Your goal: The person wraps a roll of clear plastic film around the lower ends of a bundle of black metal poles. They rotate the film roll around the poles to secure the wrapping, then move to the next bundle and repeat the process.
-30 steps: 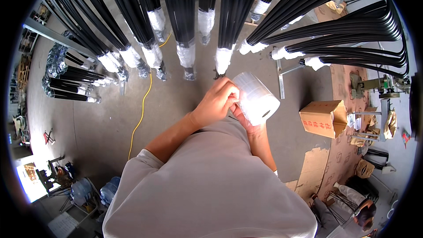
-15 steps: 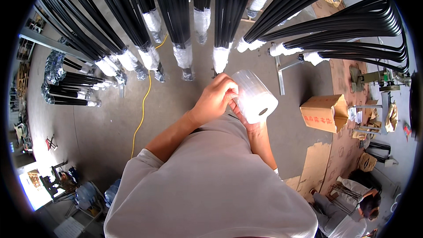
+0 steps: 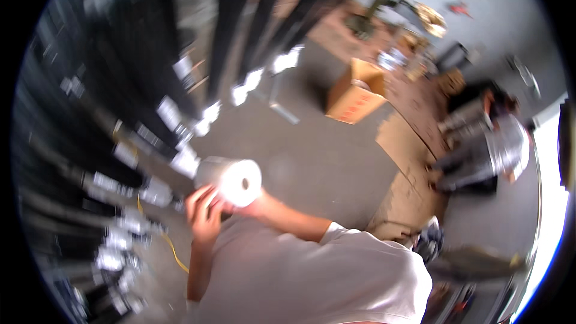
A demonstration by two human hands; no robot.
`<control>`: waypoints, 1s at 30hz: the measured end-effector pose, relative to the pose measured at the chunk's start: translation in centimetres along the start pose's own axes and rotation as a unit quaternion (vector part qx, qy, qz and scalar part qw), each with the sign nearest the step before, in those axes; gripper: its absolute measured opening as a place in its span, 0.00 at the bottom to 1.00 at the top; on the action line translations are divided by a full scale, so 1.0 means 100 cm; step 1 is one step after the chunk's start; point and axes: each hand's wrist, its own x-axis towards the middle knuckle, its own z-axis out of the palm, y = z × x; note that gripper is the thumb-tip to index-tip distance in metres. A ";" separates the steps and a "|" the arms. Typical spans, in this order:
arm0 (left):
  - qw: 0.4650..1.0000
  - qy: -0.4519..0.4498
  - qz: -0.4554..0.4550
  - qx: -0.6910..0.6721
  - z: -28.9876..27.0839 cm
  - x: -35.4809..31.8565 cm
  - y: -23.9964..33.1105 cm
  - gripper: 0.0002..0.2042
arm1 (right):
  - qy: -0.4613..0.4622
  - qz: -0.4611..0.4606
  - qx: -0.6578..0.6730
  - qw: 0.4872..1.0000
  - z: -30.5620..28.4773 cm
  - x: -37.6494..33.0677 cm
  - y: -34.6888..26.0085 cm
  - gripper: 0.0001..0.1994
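A thick roll of clear stretch film (image 3: 211,172) with a hollow core is in front of my body, left of the picture's middle. My right hand (image 3: 258,205) holds it from beneath, its fingers mostly hidden behind the roll. Bent against the near left side of the roll are the fingers of my left hand (image 3: 206,211); motion blurs them, and I cannot tell whether they pinch a film edge. Close beyond the roll hang bundles of black tubes (image 3: 144,48), their lower ends wrapped in whitish film (image 3: 186,161).
An open cardboard box (image 3: 354,99) stands on the grey floor ahead to the right. Flat cardboard sheets (image 3: 399,150) lie beside it. Another person (image 3: 501,144) bends over at the far right. A yellow cable (image 3: 174,252) runs along the floor at left.
My view has swung to the right, so the box and the other person appear nearer the middle. The roll stays in my hands. My left fingers have spread from a pinch beside it.
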 end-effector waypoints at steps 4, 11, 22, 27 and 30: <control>0.998 0.052 0.032 -0.006 0.004 0.000 -0.009 0.10 | 0.018 0.013 0.048 0.999 0.003 0.004 0.010 0.19; 0.999 0.011 0.005 -0.039 0.013 0.012 0.003 0.09 | -0.031 -0.014 -0.104 0.994 -0.003 -0.018 0.004 0.29; 0.907 0.113 -0.247 -0.323 0.015 0.026 0.001 0.12 | -0.095 -0.333 -0.516 0.784 0.009 -0.019 0.003 0.31; 0.840 0.097 -0.299 -0.442 -0.009 0.023 -0.022 0.07 | -0.094 -0.175 -0.455 0.868 0.017 -0.014 0.011 0.34; 0.862 0.122 -0.291 -0.396 -0.008 -0.013 -0.070 0.04 | -0.050 -0.171 -0.357 0.917 0.008 -0.004 0.028 0.33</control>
